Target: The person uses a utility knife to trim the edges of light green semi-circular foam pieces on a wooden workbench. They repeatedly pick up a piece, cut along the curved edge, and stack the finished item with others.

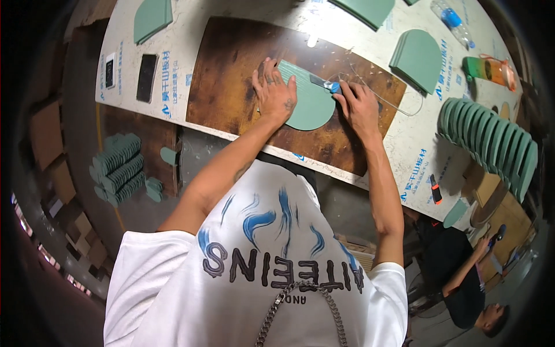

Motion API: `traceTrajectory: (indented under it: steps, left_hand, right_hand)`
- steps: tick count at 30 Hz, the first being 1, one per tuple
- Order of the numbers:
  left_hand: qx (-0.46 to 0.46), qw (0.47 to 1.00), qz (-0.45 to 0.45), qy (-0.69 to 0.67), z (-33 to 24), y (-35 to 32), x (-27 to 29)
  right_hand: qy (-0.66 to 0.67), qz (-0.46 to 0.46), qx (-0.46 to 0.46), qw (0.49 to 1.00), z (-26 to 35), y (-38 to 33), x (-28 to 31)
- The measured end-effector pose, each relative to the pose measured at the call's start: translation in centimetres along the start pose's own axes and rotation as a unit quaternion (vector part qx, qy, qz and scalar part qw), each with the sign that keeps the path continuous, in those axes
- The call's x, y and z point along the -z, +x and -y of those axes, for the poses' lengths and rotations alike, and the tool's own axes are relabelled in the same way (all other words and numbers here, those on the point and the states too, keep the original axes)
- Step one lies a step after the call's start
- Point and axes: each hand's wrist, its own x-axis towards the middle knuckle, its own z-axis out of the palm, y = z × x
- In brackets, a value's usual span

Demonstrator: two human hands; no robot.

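A green rounded board (309, 107), straight-sided at the far end and curved at the near end, lies on a brown wooden panel (222, 75). My left hand (274, 95) rests on the board's left side, its fingers stretched out and holding nothing. In my right hand (359, 107) is a blue-handled utility knife (331, 86), gripped in closed fingers at the board's right edge. The knife's dark front part points left across the board. Its very tip is too small to make out.
Stacked green boards stand on the white table (179, 29), with a long fanned row (488, 144) at right. A thin wire (399, 109) loops beside my right hand. A black phone (147, 78), bottles (454, 23) and an orange-ended knife (435, 189) lie around. Another person (457, 277) works at lower right.
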Motion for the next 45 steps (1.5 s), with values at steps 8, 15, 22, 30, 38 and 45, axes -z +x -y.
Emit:
traceTrajectory:
  steps: [8, 15, 22, 30, 38, 45]
  left_hand:
    - [-0.302, 0.944, 0.113, 0.066, 0.3, 2.7, 0.2]
    - [-0.164, 0.981, 0.095, 0.042, -2.5, -2.6, -0.4]
    - [-0.184, 0.972, 0.148, 0.023, -2.7, -2.3, 0.0]
    - [-0.176, 0.97, 0.164, 0.03, -2.6, -2.4, 0.2]
    - [-0.199, 0.97, 0.139, -0.002, -2.7, -2.1, 0.2]
    - [-0.19, 0.972, 0.14, 0.004, -2.6, -2.6, -0.2]
  right_hand:
    - [-0.018, -0.021, -0.162, 0.986, 4.0, -8.3, 1.2]
    - [-0.029, -0.021, -0.202, 0.979, 5.8, -11.8, 2.0]
    - [-0.04, 0.003, -0.17, 0.985, 4.6, -10.9, 2.4]
    - [-0.03, -0.009, -0.147, 0.989, 2.9, -5.2, 0.3]
    - [-0.029, -0.033, -0.149, 0.988, -0.1, 4.5, -1.9]
    - [0.134, 0.087, -0.382, 0.91, 1.9, 1.3, 4.2]
